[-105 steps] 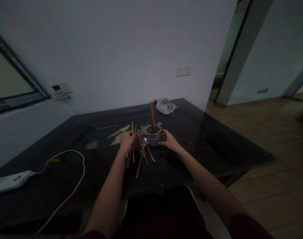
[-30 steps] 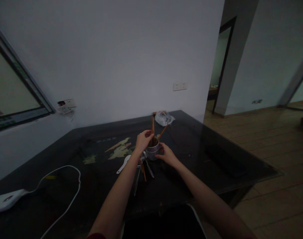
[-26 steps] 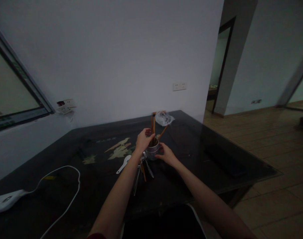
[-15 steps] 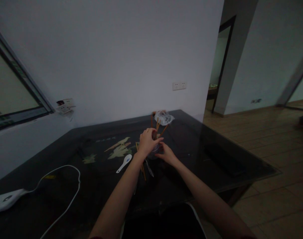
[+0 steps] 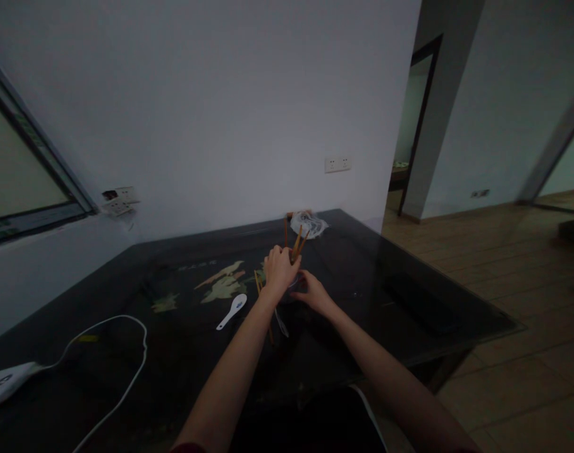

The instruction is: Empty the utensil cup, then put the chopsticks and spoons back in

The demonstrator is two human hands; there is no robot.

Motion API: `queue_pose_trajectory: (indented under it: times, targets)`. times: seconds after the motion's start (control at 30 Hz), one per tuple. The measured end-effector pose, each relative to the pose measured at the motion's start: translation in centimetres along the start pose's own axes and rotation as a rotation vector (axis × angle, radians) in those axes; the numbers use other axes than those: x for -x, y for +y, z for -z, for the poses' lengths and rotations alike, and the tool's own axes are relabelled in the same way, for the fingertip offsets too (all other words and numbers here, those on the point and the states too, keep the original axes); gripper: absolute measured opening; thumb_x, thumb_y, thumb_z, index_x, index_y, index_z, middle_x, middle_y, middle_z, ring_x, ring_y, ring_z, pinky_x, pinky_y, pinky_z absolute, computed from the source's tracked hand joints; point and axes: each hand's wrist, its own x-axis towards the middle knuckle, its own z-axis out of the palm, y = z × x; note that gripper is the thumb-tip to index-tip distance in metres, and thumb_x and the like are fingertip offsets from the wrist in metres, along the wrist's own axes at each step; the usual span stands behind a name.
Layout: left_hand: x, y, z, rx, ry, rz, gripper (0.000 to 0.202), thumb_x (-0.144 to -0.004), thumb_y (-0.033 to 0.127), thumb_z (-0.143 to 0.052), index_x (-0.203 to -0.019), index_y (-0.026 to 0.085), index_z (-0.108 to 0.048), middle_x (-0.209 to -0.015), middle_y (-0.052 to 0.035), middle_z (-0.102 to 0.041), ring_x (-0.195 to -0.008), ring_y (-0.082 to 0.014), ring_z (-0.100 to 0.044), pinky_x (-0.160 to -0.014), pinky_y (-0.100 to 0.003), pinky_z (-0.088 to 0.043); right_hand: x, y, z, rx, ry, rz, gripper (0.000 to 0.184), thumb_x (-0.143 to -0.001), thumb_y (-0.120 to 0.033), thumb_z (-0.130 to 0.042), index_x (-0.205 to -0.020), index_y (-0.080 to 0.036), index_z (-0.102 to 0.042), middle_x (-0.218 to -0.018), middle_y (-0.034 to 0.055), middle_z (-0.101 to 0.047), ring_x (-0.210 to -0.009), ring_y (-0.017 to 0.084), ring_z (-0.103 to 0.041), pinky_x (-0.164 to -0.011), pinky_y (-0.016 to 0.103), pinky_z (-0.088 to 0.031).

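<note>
My left hand (image 5: 280, 270) has its fingers wrapped round several wooden chopsticks (image 5: 297, 242), which stand upright above a clear container (image 5: 294, 283). The container's lower part is hard to see against the dark table. My right hand (image 5: 314, 294) curves round the container's right side, thumb and fingers closed on it. Beside my left wrist lie loose chopsticks (image 5: 257, 281) and a metal spoon (image 5: 282, 324), partly covered by the forearm. A white soup spoon (image 5: 233, 311) rests farther left on the table.
The dark, glossy table (image 5: 362, 352) meets a white wall. A crumpled plastic bag (image 5: 308, 224) sits at its back edge. At left lies a white power strip (image 5: 8, 382) with a looping cable (image 5: 143, 352). A dark flat object (image 5: 422, 302) lies at right.
The chopsticks, fanned wide before, are now bunched closer together in my left hand, which has closed round them. My right hand stays at the container. The view has shifted slightly.
</note>
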Motion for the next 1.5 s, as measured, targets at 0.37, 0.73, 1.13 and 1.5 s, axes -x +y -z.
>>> queue_pose_trajectory:
  times: [0.37, 0.73, 1.13, 1.5]
  targets:
    - [-0.8, -0.4, -0.5, 0.123, -0.066, 0.040, 0.029, -0.082, 0.038, -0.054, -0.104, 0.020, -0.062, -0.100, -0.0099, -0.059, -0.096, -0.0240, -0.059, -0.082, -0.033, -0.043, 0.0, 0.1, 0.0, -0.004, -0.005, 0.009, 0.061, -0.061, -0.018, -0.076, -0.117, -0.017, -0.050, -0.097, 0.0055, -0.059, -0.085, 0.018, -0.056, -0.077, 0.033, -0.046]
    - [-0.8, -2.5, 0.5, 0.234, -0.014, -0.019, 0.019, -0.078, 0.037, -0.063, -0.084, 0.019, -0.059, -0.088, -0.0046, -0.063, -0.080, -0.0175, -0.059, -0.070, -0.027, -0.041, 0.1, -0.2, 0.1, 0.003, -0.021, -0.025, 0.064, -0.061, -0.018, -0.077, -0.118, -0.015, -0.049, -0.102, 0.0071, -0.059, -0.086, 0.018, -0.056, -0.078, 0.033, -0.046]
    - [-4.2, -6.0, 0.2, 0.281, -0.016, 0.059, 0.034, -0.067, 0.050, -0.070, -0.074, 0.016, -0.064, -0.074, -0.0071, -0.067, -0.067, -0.0193, -0.060, -0.060, -0.027, -0.040, 0.1, 0.4, -0.1, 0.023, 0.005, 0.004, 0.063, -0.062, -0.021, -0.077, -0.119, -0.016, -0.050, -0.102, 0.0072, -0.059, -0.090, 0.019, -0.056, -0.080, 0.034, -0.045]
    - [-4.4, -6.9, -1.3, 0.619, -0.164, -0.018, 0.022, -0.067, 0.025, -0.070, -0.086, 0.014, -0.068, -0.085, -0.0082, -0.072, -0.079, -0.0215, -0.067, -0.072, -0.031, -0.049, 0.1, 0.0, 0.0, 0.017, -0.002, -0.014, 0.062, -0.061, -0.020, -0.077, -0.117, -0.017, -0.051, -0.100, 0.0059, -0.059, -0.087, 0.018, -0.056, -0.079, 0.034, -0.045]
